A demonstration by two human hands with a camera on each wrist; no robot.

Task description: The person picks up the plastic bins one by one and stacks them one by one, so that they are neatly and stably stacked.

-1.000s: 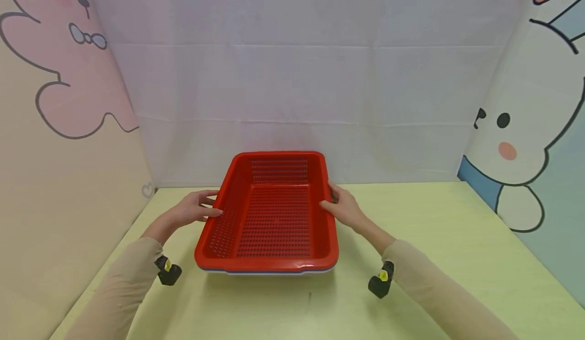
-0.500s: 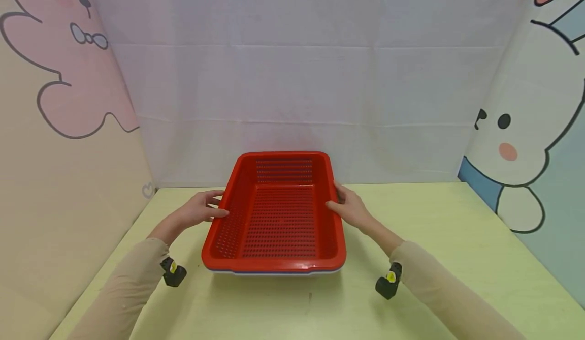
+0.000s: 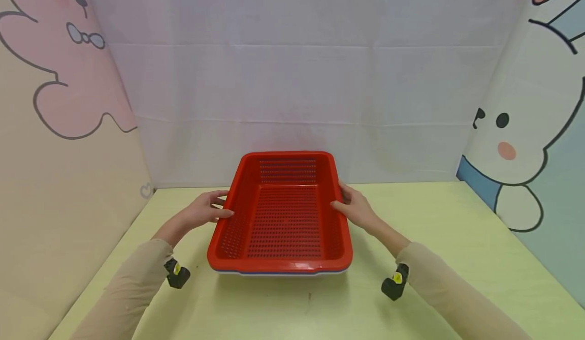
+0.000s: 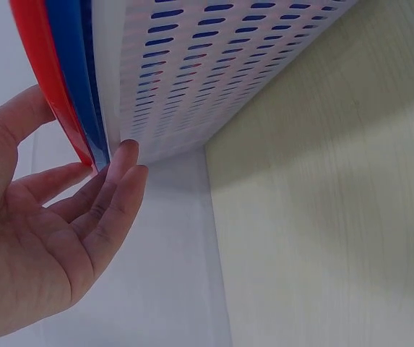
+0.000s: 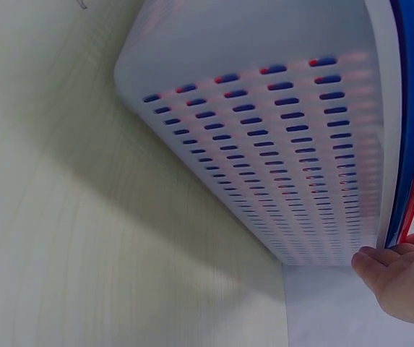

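Three perforated plastic baskets stand nested in one stack near the back wall. The red basket sits innermost, its open top tilted toward me in the head view. Below its rim shows the blue basket, and outermost is the white basket with rows of slots. My left hand grips the left rims, thumb over the red edge and fingers beneath the white one. On the opposite side my right hand holds the rims likewise, fingertips under the white lip in the right wrist view.
The stack is on a pale yellow-green table, close to a white cloth backdrop. Side panels with cartoon animals, a pink one and a white rabbit, bound the table left and right.
The nested baskets have shifted a little to the right across the table, both hands moving along with them. The grip on each side looks the same.
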